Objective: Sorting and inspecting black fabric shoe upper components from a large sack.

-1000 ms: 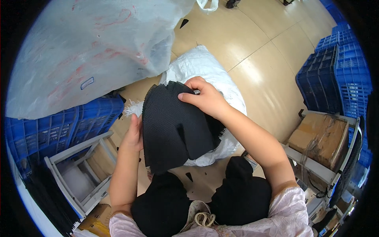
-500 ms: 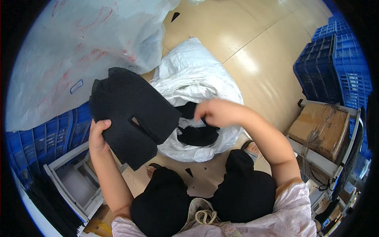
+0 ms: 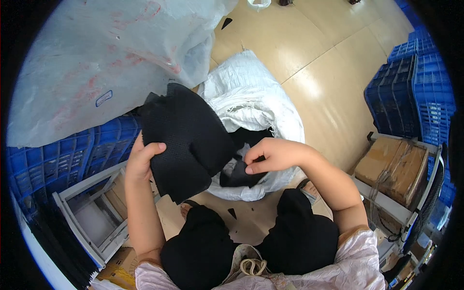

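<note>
My left hand (image 3: 143,155) grips the left edge of a black mesh fabric piece (image 3: 186,130), thumb on top. The piece looks like several stacked layers with uneven edges, held up left of a white woven sack (image 3: 282,113). Over the sack's open mouth, my right hand (image 3: 263,155) is closed in a pinch, fingertips beside the fabric's right edge. Whatever lies between those fingers is too small or hidden to make out. Black fabric scraps (image 3: 239,177) lie inside the sack, below my right hand.
A large translucent plastic bag (image 3: 125,63) stands at the far left above blue crates (image 3: 72,157). More blue crates (image 3: 391,96) and a taped cardboard box (image 3: 390,166) are on the right. Small black scraps (image 3: 232,213) lie on the floor between my feet.
My left hand has shifted right with the black fabric, the slit in it now less visible. My right hand has moved slightly down and closed into a pinch beside the fabric.
</note>
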{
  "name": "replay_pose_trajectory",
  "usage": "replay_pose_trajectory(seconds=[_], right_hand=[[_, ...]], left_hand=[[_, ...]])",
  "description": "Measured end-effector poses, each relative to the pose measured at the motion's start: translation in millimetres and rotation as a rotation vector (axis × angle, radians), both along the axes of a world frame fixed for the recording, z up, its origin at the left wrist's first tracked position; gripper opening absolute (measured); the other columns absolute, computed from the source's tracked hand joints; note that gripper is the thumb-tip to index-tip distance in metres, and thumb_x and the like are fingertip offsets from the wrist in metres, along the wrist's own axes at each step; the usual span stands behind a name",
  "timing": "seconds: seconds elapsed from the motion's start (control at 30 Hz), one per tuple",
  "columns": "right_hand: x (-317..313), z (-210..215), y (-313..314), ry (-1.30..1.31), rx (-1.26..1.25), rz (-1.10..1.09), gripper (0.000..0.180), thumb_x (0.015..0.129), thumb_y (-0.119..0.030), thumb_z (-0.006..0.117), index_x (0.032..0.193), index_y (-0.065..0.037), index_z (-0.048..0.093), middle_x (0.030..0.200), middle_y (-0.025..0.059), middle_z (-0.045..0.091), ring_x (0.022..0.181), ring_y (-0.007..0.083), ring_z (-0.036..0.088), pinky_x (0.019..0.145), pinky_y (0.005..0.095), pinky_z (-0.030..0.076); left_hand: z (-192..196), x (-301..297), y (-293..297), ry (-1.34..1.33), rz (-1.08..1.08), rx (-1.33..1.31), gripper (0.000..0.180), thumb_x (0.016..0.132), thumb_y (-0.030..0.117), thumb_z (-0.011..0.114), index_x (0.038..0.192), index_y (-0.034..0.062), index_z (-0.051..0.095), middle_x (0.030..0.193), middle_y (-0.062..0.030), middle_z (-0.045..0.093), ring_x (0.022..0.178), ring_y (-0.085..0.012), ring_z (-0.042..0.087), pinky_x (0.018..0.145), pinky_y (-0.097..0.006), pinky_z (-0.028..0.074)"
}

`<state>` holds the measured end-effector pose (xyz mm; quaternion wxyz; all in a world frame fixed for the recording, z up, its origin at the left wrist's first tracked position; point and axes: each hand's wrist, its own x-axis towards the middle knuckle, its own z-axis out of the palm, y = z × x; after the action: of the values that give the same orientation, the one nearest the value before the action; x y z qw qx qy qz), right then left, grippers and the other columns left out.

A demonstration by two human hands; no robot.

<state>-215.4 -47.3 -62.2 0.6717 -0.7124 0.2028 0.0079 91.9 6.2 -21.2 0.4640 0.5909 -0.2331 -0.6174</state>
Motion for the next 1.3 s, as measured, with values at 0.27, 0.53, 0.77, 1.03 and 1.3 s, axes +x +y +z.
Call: replay_pose_trajectory(seconds=[0.27, 0.53, 0.77, 1.03, 1.3], right_hand=[[22, 66, -25, -0.228, 0.112, 0.081, 0.016, 0.086, -0.015, 0.062, 0.079, -0.001, 0.059, 0.065, 0.0021, 0.054, 0.063, 0.0089, 0.048, 0.06, 0.0264, 0.04], [45, 23, -35, 0.011, -0.189, -0.49, 0.018, 0.079, -0.02, 0.069, 0.083, -0.003, 0.065, 0.07, 0.0038, 0.062, 0.068, 0.0095, 0.055, 0.063, 0.0252, 0.044], [47, 11, -35, -0.017, -0.169, -0.519, 0.023, 0.075, -0.026, 0.069, 0.08, -0.004, 0.066, 0.071, 0.0099, 0.064, 0.066, 0.0187, 0.06, 0.064, 0.03, 0.046], [49, 15, -30, 0.047, -0.263, -0.56, 0.022, 0.074, -0.025, 0.071, 0.078, -0.004, 0.065, 0.068, 0.0082, 0.062, 0.065, 0.0182, 0.058, 0.062, 0.0293, 0.045], [45, 14, -21, -0.013, -0.271, -0.619, 0.045, 0.069, -0.027, 0.076, 0.105, -0.005, 0.06, 0.095, 0.0103, 0.062, 0.086, 0.02, 0.058, 0.077, 0.0303, 0.045]], left_hand=[[-5, -39, -1, -0.081, -0.341, 0.011, 0.07, 0.067, 0.0, 0.064, 0.132, -0.0021, 0.037, 0.121, -0.0106, 0.052, 0.109, -0.0199, 0.051, 0.094, -0.032, 0.039], [-24, -52, -3, 0.184, -0.288, 0.149, 0.062, 0.077, 0.003, 0.058, 0.133, -0.0058, 0.034, 0.126, -0.0136, 0.049, 0.111, -0.019, 0.052, 0.093, -0.029, 0.042], [-38, -46, 2, 0.358, -0.277, 0.136, 0.058, 0.082, 0.009, 0.059, 0.133, -0.0056, 0.034, 0.124, -0.0147, 0.05, 0.108, -0.0196, 0.054, 0.091, -0.028, 0.045], [-43, -45, 8, 0.499, -0.148, 0.213, 0.063, 0.077, 0.014, 0.064, 0.131, -0.0051, 0.037, 0.122, -0.0147, 0.051, 0.11, -0.0225, 0.052, 0.096, -0.034, 0.041], [-24, -43, 3, 0.214, -0.311, 0.123, 0.077, 0.062, 0.01, 0.068, 0.131, -0.006, 0.037, 0.121, -0.0163, 0.052, 0.11, -0.0247, 0.053, 0.095, -0.034, 0.041]])
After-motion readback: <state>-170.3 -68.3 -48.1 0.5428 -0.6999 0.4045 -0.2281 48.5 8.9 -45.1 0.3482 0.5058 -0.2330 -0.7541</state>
